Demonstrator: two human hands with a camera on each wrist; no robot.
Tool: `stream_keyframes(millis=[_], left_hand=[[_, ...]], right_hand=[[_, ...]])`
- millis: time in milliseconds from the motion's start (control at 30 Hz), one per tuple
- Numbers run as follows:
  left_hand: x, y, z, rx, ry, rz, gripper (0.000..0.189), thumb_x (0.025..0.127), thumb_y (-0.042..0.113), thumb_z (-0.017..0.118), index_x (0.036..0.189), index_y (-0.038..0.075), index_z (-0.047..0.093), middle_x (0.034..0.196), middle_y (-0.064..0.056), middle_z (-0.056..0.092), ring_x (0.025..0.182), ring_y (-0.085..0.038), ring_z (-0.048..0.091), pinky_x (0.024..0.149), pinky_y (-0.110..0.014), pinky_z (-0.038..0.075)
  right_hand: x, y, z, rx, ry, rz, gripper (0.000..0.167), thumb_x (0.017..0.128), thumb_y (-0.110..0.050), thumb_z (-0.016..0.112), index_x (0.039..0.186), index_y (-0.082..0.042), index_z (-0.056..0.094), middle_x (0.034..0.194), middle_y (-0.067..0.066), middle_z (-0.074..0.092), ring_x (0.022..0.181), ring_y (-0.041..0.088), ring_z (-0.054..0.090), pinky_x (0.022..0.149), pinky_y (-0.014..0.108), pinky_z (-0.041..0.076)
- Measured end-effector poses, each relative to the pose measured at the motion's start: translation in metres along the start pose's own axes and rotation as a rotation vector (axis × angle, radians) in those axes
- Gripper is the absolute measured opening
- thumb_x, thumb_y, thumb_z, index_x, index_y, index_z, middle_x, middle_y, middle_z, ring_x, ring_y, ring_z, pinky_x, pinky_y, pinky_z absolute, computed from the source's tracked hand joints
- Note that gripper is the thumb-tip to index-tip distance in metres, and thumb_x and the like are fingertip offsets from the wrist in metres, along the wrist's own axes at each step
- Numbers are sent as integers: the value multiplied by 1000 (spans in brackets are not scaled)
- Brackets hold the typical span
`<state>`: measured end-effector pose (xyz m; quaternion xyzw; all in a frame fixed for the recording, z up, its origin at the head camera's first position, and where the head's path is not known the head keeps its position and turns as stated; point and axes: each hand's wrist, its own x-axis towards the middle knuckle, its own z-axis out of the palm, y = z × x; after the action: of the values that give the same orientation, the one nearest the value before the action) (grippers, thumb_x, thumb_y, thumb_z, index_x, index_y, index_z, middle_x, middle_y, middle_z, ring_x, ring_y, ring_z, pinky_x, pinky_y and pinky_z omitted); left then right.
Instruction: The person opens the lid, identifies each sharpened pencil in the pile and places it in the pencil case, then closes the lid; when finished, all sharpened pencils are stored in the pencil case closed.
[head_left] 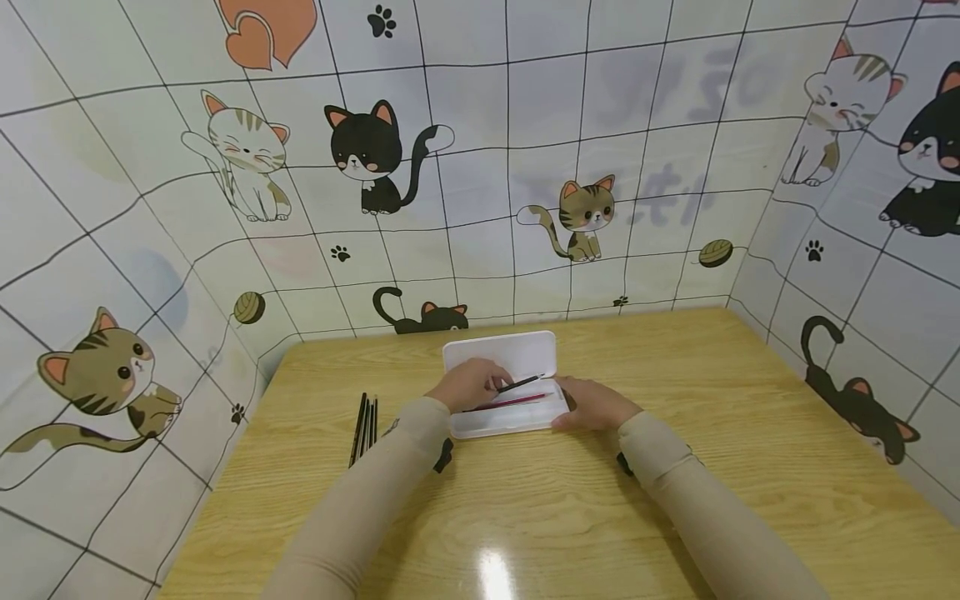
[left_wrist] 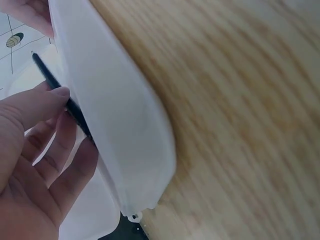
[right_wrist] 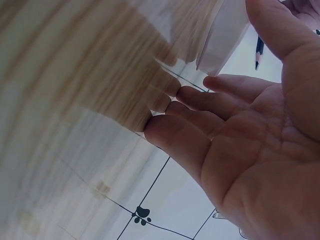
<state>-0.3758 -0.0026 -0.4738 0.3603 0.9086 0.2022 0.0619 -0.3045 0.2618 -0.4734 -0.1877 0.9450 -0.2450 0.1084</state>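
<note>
An open white pencil case (head_left: pixel 480 429) lies on the table, its lid (head_left: pixel 517 348) raised at the back. Over its tray my left hand (head_left: pixel 474 383) pinches a black pencil (left_wrist: pixel 75 112) between thumb and fingertips, the pencil slanting close above the inside. A red pencil (head_left: pixel 517 402) lies lengthwise in the tray. At the case's right end is my right hand (head_left: pixel 600 404), its thumb by the front corner and its forefinger near the end wall. In the right wrist view, the fingers (right_wrist: pixel 220 100) of that hand are extended, and a dark pencil tip shows beyond them.
Several dark pencils (head_left: pixel 363 425) lie side by side on the wooden table (head_left: pixel 570 517), left of the case and partly behind the left sleeve (head_left: pixel 375 492). A wall covering (head_left: pixel 480 200) with cat drawings and grid lines surrounds the table's back and sides.
</note>
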Motion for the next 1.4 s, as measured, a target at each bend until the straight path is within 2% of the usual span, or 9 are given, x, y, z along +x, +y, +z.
stream_keyframes(millis=[200,400,533,700,867,933,1133,1267,1400], left_hand=[[-4,-4,-7,-50,-2,-11,28,93,17,75,121,17,74,100,6,71,92,-8,64,84,-27,52],[-15,-8,-18,-63,14,15,26,96,17,72,123,15,72,99,5,70,88,-9,64,79,-26,53],[-27,-16,-25,-110,25,7,26,97,13,69,124,13,71,100,3,70,89,-10,64,79,-28,54],[-44,-29,-36,-114,62,-10,26,99,15,68,124,13,71,100,5,68,93,-11,62,83,-31,52],[-65,-44,-52,-133,112,-8,26,100,13,65,124,7,70,101,0,69,95,-18,63,84,-37,52],[-74,-52,-58,-145,125,-31,27,100,14,64,125,6,69,102,-2,69,95,-19,63,83,-38,53],[-103,-78,-69,-116,162,-185,29,102,14,62,129,5,67,109,-9,69,99,-27,65,81,-42,55],[-122,-84,-76,-140,185,-275,29,102,12,61,129,4,66,114,-14,68,104,-32,64,81,-45,56],[-133,-88,-78,-162,183,-337,33,103,15,59,132,0,63,120,-19,66,104,-32,65,81,-44,57]], right_hand=[[2,-2,1,26,-11,1,87,89,-34,80,155,2,35,154,25,43,142,43,40,114,57,33],[1,-3,0,45,-10,9,89,89,-34,80,156,1,33,153,24,43,141,43,40,113,58,34],[0,-3,-2,65,-9,11,89,88,-32,81,158,-5,33,154,22,44,142,41,40,113,58,34],[-1,-4,-3,83,-12,16,87,88,-31,81,158,-9,34,155,19,43,143,40,39,113,59,33],[-1,-5,-3,89,-23,4,86,90,-29,79,158,-7,32,155,20,43,143,41,38,113,59,32],[-1,-5,-3,80,-27,-1,86,91,-30,79,158,-5,32,155,22,42,143,42,38,113,60,32],[1,-5,-2,62,-23,3,87,90,-34,78,157,-3,33,154,23,43,142,43,39,112,59,33],[2,-4,-1,56,-24,2,87,90,-35,78,157,-3,32,154,22,44,142,42,40,113,58,33],[2,-4,1,56,-26,6,88,90,-35,78,157,-2,31,155,23,42,142,43,39,113,59,32]])
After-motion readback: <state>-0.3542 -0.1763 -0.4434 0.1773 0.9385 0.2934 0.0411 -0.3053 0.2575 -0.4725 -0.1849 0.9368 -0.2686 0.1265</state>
